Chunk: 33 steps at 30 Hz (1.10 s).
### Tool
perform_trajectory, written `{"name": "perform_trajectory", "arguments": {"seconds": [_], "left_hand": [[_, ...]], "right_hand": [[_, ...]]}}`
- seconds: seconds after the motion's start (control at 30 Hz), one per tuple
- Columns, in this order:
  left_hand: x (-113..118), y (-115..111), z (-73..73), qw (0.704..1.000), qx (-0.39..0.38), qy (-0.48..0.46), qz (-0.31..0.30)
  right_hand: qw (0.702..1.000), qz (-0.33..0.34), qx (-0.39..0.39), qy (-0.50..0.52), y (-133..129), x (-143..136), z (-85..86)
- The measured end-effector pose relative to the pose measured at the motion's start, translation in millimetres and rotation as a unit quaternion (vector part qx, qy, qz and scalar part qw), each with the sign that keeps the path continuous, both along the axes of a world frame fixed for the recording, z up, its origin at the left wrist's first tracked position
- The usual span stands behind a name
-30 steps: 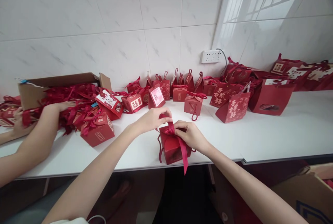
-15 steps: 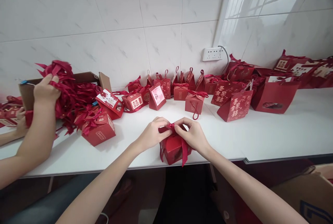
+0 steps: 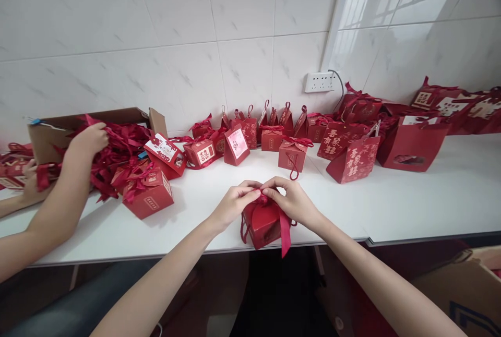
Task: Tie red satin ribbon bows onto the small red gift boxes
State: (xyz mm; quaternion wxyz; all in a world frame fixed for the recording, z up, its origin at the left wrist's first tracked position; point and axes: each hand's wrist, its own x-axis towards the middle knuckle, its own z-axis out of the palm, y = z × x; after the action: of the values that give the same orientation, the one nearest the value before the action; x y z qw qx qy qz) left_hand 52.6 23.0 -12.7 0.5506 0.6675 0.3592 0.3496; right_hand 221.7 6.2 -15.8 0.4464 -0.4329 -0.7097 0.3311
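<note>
Two-handed, pinching a shiny dark-pink satin ribbon [image 3: 285, 232] between thumb and fingers of left hand [image 3: 234, 203] and right hand [image 3: 293, 202], atop a small, angular, glossy red cardboard box [image 3: 263, 221]; sits right by the front edge of a smooth white table [image 3: 391, 209], twisted red cords [image 3: 243, 228] at both sides; leaves a strip of tabletop between it and upright red paper boxes [image 3: 291, 156] behind.

Left forearm [image 3: 168, 272], bare, angles inward from the lower edge of view | right forearm [image 3: 364, 261], also bare, slants in to mirror it | left hand [image 3: 230, 206], fingers curled, pinches against its thumb [image 3: 250, 197] | right hand [image 3: 295, 202], knuckles arched, pinches likewise | fingertips of both hands close together, wrists apart
</note>
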Motion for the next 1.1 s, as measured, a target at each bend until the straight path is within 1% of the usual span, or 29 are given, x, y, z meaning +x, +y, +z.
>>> {"name": "perform_trajectory", "arguments": {"seconds": [0.07, 0.13, 0.23, 0.33, 0.43, 0.53, 0.63, 0.7, 0.83, 0.9, 0.97, 1.1], "left_hand": [[0.0, 0.5, -1.8, 0.999, -0.031, -0.028, -0.003], [-0.1, 0.9, -3.2, 0.998, -0.038, -0.044, -0.001], [-0.6, 1.5, -5.5, 0.998, -0.030, -0.051, 0.016], [-1.4, 1.0, -7.2, 0.998, -0.021, -0.045, 0.035], [-1.7, -0.6, -6.8, 0.999, -0.008, -0.031, 0.037], [-1.7, -2.9, -4.7, 0.999, 0.009, -0.008, 0.037], [-2.5, -6.0, -2.0, 0.998, 0.035, 0.023, 0.040], [-3.6, -9.2, -0.3, 0.994, 0.071, 0.061, 0.055], [-5.4, -18.8, 2.6, 0.968, 0.155, 0.147, 0.130], [-5.7, -24.1, 3.1, 0.954, 0.179, 0.171, 0.166], [-6.0, -28.8, 2.5, 0.944, 0.194, 0.186, 0.190], [-7.5, -34.6, -0.7, 0.937, 0.200, 0.198, 0.208]], "right_hand": [[1.000, 0.017, -0.004, -0.004, 2.7, 1.4, 0.2], [1.000, 0.014, 0.013, -0.006, 3.2, 2.3, 0.6], [0.995, -0.026, 0.088, -0.031, -3.0, 4.4, 2.2], [0.983, -0.046, 0.149, -0.094, -13.8, 7.4, 2.4], [0.972, -0.069, 0.168, -0.151, -20.3, 8.2, -2.0], [0.969, -0.079, 0.168, -0.161, -20.1, 6.3, -6.9], [0.974, -0.073, 0.150, -0.155, -18.2, 4.9, -7.1], [0.975, -0.068, 0.138, -0.158, -17.4, 6.0, -4.5], [0.973, -0.038, 0.120, -0.193, -16.4, 12.9, 5.8], [0.966, -0.011, 0.110, -0.233, -15.9, 17.5, 13.4], [0.954, 0.018, 0.098, -0.283, -15.6, 22.2, 22.0], [0.927, 0.066, 0.102, -0.355, -14.1, 30.1, 35.9]]}}
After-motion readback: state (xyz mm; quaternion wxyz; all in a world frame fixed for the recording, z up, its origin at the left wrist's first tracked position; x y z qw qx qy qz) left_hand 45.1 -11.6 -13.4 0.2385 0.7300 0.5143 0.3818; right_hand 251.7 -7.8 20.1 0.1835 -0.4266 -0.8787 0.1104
